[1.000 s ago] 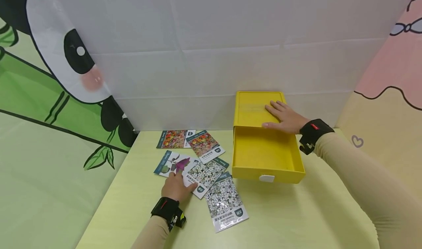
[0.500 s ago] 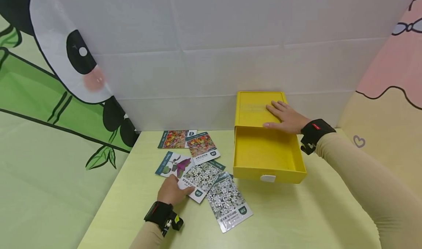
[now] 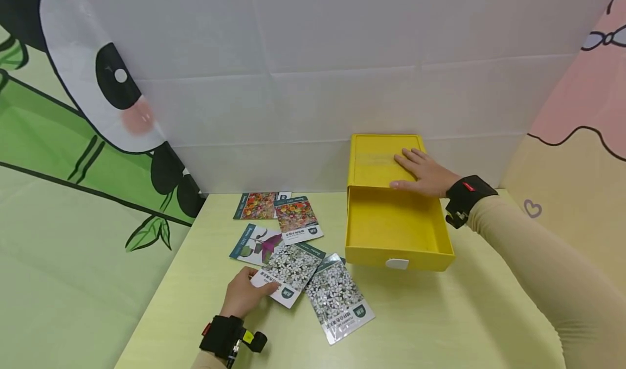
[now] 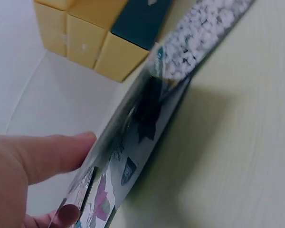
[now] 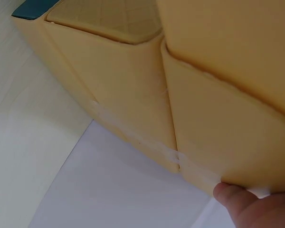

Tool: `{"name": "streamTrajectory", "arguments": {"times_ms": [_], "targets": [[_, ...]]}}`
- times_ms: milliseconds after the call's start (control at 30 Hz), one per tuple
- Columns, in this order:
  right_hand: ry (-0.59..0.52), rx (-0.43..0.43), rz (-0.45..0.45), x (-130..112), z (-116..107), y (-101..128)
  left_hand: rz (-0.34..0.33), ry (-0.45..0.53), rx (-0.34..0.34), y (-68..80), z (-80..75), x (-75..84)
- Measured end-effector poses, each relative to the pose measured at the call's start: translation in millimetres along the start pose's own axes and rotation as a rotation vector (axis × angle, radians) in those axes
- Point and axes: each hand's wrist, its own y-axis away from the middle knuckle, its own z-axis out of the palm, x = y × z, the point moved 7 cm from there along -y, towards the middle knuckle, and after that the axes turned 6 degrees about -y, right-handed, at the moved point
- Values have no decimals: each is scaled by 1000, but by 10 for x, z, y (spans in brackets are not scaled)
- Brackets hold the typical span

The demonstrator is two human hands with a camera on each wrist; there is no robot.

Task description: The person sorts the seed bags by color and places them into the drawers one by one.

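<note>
My left hand point(image 3: 242, 294) pinches the near left corner of a seed packet point(image 3: 293, 267) with white flowers on it. In the left wrist view that packet point(image 4: 116, 121) appears edge-on and tilted between thumb point(image 4: 57, 152) and finger. A packet with a purple flower point(image 3: 255, 245) lies partly beneath it. Just right of it lies another white-flower packet point(image 3: 338, 298). My right hand point(image 3: 423, 174) rests on top of the yellow drawer box point(image 3: 371, 160), fingers spread. The box's drawer point(image 3: 396, 225) is pulled out toward me, and nothing shows inside it.
Two packets with orange flowers, one at the back point(image 3: 258, 206) and one overlapping it point(image 3: 298, 219), lie left of the box. Behind the pale yellow table point(image 3: 440, 325) stands a white wall sheet point(image 3: 274, 113). A white tab point(image 3: 397, 264) sits on the drawer front.
My left hand has drawn the white-flower packet toward me and to the left, raising its near edge. The orange-flower packet touching it turned slightly. My right hand stays on the box.
</note>
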Motion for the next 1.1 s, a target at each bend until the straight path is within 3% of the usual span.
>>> {"name": "streamTrajectory", "arguments": {"times_ms": [333, 733, 1100], "targets": [[-6, -6, -11, -30, -16, 12, -178, 474, -41, 164, 29, -131], [-3, -10, 5, -6, -42, 9, -218, 597, 13, 273, -96, -167], [7, -8, 2, 36, -1, -20, -196, 665, 92, 311, -215, -171]]}}
